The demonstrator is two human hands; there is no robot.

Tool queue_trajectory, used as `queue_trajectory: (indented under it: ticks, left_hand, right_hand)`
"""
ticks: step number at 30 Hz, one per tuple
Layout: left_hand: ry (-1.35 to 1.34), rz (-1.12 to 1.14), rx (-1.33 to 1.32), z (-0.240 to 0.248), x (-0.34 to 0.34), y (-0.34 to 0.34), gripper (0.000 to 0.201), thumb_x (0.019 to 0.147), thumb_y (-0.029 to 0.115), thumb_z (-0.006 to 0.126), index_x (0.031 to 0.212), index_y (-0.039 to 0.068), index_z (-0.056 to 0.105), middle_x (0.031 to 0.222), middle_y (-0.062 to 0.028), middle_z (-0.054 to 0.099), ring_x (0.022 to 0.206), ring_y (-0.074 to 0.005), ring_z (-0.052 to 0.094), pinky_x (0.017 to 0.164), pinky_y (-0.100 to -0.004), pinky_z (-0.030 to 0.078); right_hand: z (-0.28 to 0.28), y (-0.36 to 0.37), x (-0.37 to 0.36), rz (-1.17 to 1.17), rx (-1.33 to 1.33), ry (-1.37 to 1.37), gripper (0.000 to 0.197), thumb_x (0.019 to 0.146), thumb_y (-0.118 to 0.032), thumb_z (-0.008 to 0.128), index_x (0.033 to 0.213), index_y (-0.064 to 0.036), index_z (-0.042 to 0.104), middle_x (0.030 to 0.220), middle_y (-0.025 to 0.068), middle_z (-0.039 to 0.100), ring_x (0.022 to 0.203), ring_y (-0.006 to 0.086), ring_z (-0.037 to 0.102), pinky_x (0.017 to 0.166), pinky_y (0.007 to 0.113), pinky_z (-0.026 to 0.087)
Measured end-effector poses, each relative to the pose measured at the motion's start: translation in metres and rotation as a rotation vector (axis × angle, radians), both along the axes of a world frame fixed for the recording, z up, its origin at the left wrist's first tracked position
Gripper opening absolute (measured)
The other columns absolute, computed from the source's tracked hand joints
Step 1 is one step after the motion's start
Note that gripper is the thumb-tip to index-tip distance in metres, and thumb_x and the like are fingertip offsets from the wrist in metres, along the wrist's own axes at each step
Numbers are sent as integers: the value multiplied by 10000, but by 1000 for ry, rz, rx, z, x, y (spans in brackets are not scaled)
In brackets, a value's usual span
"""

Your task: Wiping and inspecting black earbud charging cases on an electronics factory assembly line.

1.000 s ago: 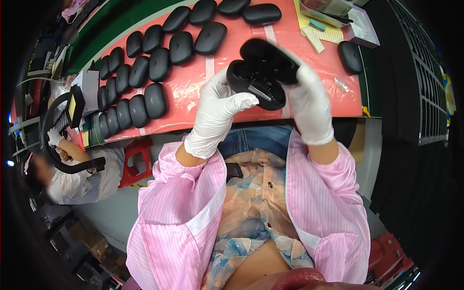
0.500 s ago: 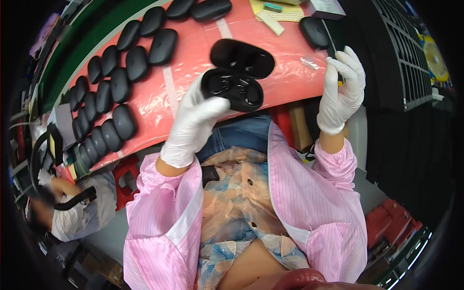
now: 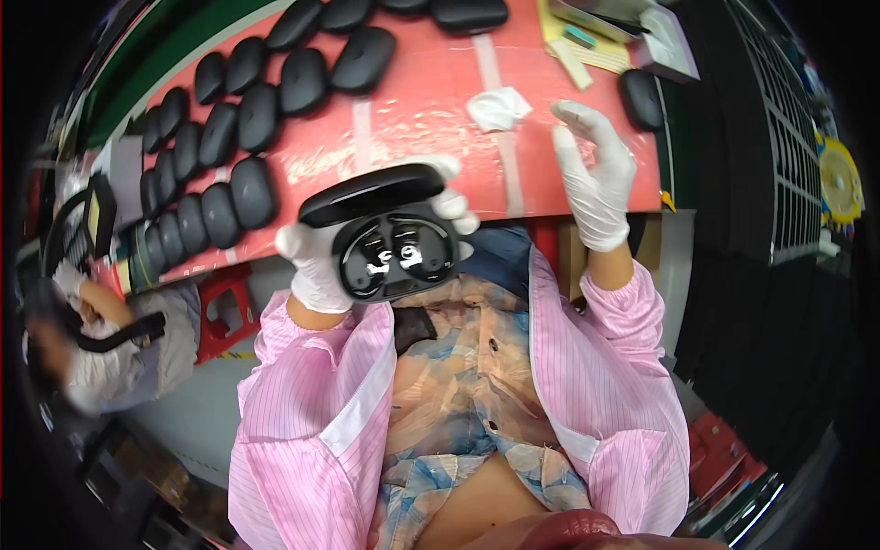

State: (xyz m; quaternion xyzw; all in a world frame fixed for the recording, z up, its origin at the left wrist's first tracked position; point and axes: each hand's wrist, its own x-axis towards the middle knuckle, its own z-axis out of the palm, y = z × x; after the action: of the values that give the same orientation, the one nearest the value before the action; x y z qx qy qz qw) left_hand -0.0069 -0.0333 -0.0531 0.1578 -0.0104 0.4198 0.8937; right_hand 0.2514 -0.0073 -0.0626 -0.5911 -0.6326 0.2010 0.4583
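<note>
My left hand (image 3: pixel 321 270), in a white glove, grips a glossy black earbud case (image 3: pixel 396 258) from below and behind, its fingers wrapping round the far side. The case's lid (image 3: pixel 371 195) stands raised, and its two wells face me with bright reflections in them. Whether earbuds sit in the wells I cannot tell for sure. To the right, my gloved right hand (image 3: pixel 596 179) hovers over the table edge, fingers curved and apart, holding nothing visible. Nearest to it lies a crumpled white cloth (image 3: pixel 498 109).
Several closed black cases (image 3: pixel 305 82) stand in rows on the pink-covered table (image 3: pixel 431 110). One more case (image 3: pixel 641 99) sits at the right edge, near a yellow pad (image 3: pixel 605 55) and a box (image 3: pixel 667 46). Another person (image 3: pixel 119 339) sits at the left, beside a red stool (image 3: pixel 225 312).
The case in my left hand has come left and nearer to me, tilted so its inside faces me. My right hand has shifted left. The white cloth has come into view.
</note>
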Motion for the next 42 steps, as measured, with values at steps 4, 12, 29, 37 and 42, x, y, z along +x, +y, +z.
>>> queue_trajectory:
  ticks: [4, 12, 29, 37, 42]
  left_hand:
    - [195, 154, 83, -12, -82, -34, 1324, 514, 815, 719, 1361, -126, 334, 1167, -237, 595, 1087, -327, 617, 953, -434, 513]
    - [8, 825, -756, -125, -249, -120, 945, 748, 747, 582, 1279, -28, 484, 1156, -187, 546, 1014, -355, 517, 909, -493, 462]
    - [253, 1259, -735, -132, -360, -120, 754, 822, 600, 629, 1258, -7, 529, 1292, -236, 537, 1171, -429, 502, 1059, -534, 358]
    - [765, 471, 23, 7, -222, -108, 1162, 562, 877, 623, 1181, -95, 468, 854, -186, 628, 781, -329, 648, 701, -404, 543]
    - [574, 710, -20, 34, -134, -33, 1197, 672, 784, 640, 1434, -71, 293, 1250, -278, 552, 1159, -386, 552, 994, -467, 455]
  right_hand:
    - [-6, 33, -52, 78, 217, -365, 212, 840, -84, 680, 1026, -1, 621, 1003, 142, 666, 951, 274, 642, 874, 353, 485]
    - [-22, 14, -45, 258, 96, -700, 220, 900, -66, 618, 1109, -59, 688, 995, 128, 666, 949, 278, 591, 872, 385, 456]
    - [3, 13, -29, 233, -33, -368, 184, 883, 24, 628, 1059, 4, 679, 911, 67, 628, 791, 158, 551, 756, 263, 439]
    - [99, 139, 63, -30, 296, -421, 193, 914, -138, 648, 1065, -25, 690, 962, 44, 689, 839, 106, 620, 757, 243, 482]
    - [117, 189, 89, 6, 302, -892, 233, 899, -191, 573, 1056, -77, 701, 910, 128, 658, 878, 294, 636, 794, 354, 496]
